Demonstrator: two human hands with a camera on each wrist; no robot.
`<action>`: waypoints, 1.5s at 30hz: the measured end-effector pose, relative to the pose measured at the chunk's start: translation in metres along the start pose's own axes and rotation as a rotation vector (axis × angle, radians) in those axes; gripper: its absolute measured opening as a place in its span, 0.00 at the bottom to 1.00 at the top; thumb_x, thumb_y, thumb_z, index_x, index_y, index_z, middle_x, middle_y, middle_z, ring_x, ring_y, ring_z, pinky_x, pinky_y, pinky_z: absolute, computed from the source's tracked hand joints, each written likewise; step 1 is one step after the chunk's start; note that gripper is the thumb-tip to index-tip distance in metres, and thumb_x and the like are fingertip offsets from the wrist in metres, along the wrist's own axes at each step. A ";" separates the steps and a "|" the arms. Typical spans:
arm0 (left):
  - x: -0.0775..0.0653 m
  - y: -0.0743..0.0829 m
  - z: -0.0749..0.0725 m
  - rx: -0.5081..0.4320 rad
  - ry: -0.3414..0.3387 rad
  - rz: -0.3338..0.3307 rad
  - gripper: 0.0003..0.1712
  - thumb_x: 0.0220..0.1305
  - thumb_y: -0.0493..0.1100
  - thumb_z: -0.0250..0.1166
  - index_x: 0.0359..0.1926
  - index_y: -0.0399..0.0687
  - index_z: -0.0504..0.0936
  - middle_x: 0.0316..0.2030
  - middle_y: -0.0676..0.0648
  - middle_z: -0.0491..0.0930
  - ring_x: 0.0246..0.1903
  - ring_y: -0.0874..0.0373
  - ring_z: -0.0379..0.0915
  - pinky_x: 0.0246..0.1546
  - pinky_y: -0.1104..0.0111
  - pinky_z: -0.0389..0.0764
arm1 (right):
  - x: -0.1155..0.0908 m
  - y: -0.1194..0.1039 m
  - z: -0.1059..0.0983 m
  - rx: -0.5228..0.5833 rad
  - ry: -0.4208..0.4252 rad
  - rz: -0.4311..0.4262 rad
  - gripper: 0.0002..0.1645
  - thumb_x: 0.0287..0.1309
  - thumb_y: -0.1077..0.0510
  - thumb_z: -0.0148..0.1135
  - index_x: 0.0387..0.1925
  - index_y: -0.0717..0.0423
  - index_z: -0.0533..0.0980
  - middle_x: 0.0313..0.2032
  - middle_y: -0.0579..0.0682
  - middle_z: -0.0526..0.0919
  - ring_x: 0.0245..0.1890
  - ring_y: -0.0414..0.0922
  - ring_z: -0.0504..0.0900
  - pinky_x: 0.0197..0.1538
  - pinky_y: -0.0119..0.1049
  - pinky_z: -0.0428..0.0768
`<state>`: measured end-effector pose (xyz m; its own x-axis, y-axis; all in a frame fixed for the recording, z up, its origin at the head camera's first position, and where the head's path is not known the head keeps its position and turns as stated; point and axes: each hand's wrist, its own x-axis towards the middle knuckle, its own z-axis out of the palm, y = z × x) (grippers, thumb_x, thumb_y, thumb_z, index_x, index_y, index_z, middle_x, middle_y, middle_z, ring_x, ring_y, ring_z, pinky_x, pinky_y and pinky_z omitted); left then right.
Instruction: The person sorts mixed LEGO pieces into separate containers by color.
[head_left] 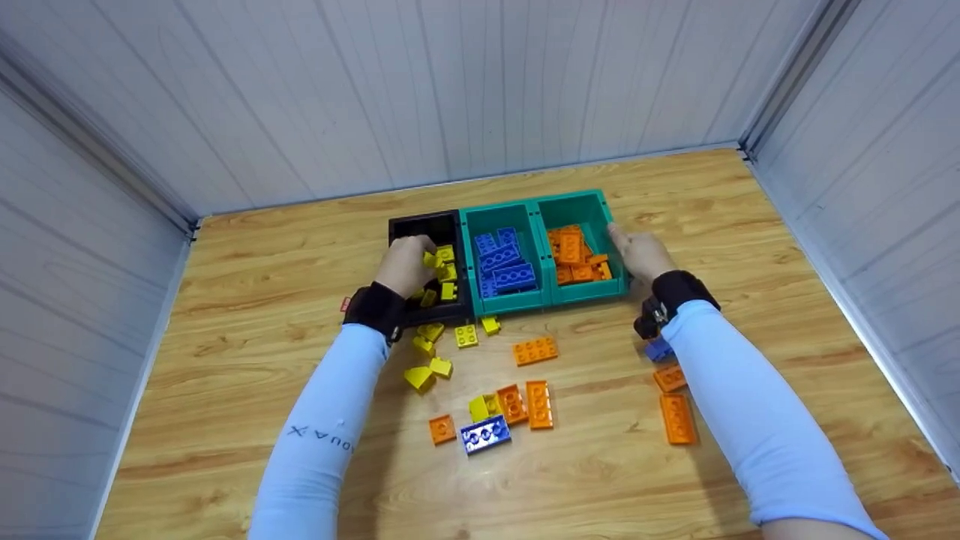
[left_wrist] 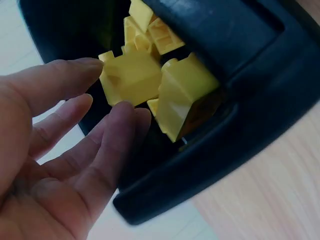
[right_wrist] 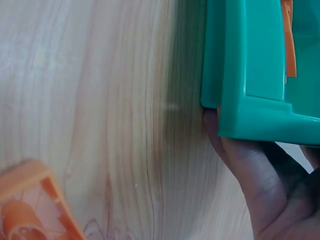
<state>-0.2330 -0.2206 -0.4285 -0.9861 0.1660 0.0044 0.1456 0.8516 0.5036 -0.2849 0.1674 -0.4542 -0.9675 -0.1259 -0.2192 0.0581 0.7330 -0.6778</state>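
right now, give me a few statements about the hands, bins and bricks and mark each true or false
1. The left hand reaches into the black bin. True.
2. The black bin holds blue bricks. False: it holds yellow bricks.
3. The right hand touches the end of the green bin with orange bricks inside. True.
4. Every orange brick is in a bin. False: several lie on the table.
5. A blue brick lies on the table. True.
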 end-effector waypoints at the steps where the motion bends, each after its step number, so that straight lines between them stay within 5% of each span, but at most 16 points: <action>1: -0.002 0.001 -0.001 0.002 0.009 0.009 0.18 0.63 0.31 0.66 0.54 0.29 0.79 0.52 0.32 0.79 0.53 0.39 0.75 0.54 0.54 0.77 | 0.000 0.000 0.000 0.001 0.003 0.000 0.36 0.73 0.31 0.33 0.21 0.54 0.60 0.17 0.46 0.58 0.19 0.45 0.61 0.28 0.39 0.63; 7: -0.024 0.003 -0.008 -0.017 0.044 0.041 0.17 0.63 0.34 0.68 0.53 0.33 0.81 0.49 0.33 0.79 0.50 0.40 0.75 0.50 0.54 0.77 | -0.002 -0.001 0.000 0.000 0.017 -0.010 0.36 0.73 0.31 0.33 0.21 0.54 0.60 0.18 0.47 0.58 0.22 0.47 0.63 0.31 0.40 0.63; 13: -0.060 0.006 -0.008 -0.064 -0.036 0.023 0.15 0.62 0.35 0.70 0.50 0.36 0.83 0.47 0.37 0.81 0.47 0.44 0.78 0.46 0.58 0.81 | -0.004 0.000 0.001 -0.002 0.021 -0.035 0.36 0.73 0.30 0.32 0.21 0.54 0.61 0.19 0.48 0.62 0.21 0.45 0.62 0.31 0.40 0.63; 21: -0.105 0.002 0.014 -0.048 -0.118 -0.050 0.17 0.59 0.36 0.72 0.49 0.38 0.84 0.47 0.40 0.81 0.44 0.48 0.78 0.46 0.58 0.81 | -0.004 -0.001 0.000 -0.024 0.021 -0.029 0.37 0.73 0.30 0.31 0.21 0.54 0.61 0.17 0.48 0.61 0.20 0.46 0.64 0.31 0.40 0.65; 28: -0.115 -0.005 0.032 0.001 -0.127 -0.076 0.13 0.59 0.37 0.72 0.46 0.42 0.85 0.43 0.42 0.79 0.38 0.51 0.76 0.41 0.60 0.81 | -0.001 0.001 0.000 -0.031 0.009 -0.013 0.37 0.73 0.30 0.31 0.22 0.54 0.61 0.16 0.46 0.59 0.17 0.44 0.61 0.28 0.39 0.64; 35: -0.115 -0.006 0.039 -0.061 -0.141 -0.128 0.09 0.61 0.37 0.71 0.44 0.45 0.86 0.40 0.46 0.83 0.34 0.55 0.76 0.33 0.66 0.80 | -0.002 0.001 0.001 -0.011 0.014 -0.011 0.37 0.72 0.29 0.31 0.22 0.54 0.60 0.16 0.46 0.59 0.17 0.44 0.62 0.28 0.40 0.64; 41: -0.118 -0.006 0.040 -0.067 -0.150 -0.137 0.09 0.61 0.36 0.70 0.43 0.43 0.86 0.39 0.47 0.83 0.31 0.56 0.75 0.31 0.67 0.80 | -0.005 -0.001 0.001 -0.005 0.011 0.007 0.39 0.71 0.29 0.31 0.29 0.58 0.67 0.22 0.52 0.65 0.20 0.47 0.66 0.36 0.43 0.69; 45: -0.123 -0.003 0.037 -0.063 -0.124 -0.093 0.09 0.60 0.35 0.70 0.43 0.41 0.86 0.38 0.46 0.84 0.31 0.55 0.76 0.32 0.65 0.79 | -0.004 -0.002 0.002 -0.013 0.010 -0.013 0.39 0.72 0.29 0.30 0.28 0.58 0.67 0.27 0.56 0.70 0.30 0.54 0.73 0.43 0.46 0.71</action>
<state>-0.1093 -0.2252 -0.4631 -0.9772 0.1514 -0.1489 0.0454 0.8339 0.5501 -0.2806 0.1652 -0.4538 -0.9707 -0.1286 -0.2030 0.0423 0.7401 -0.6711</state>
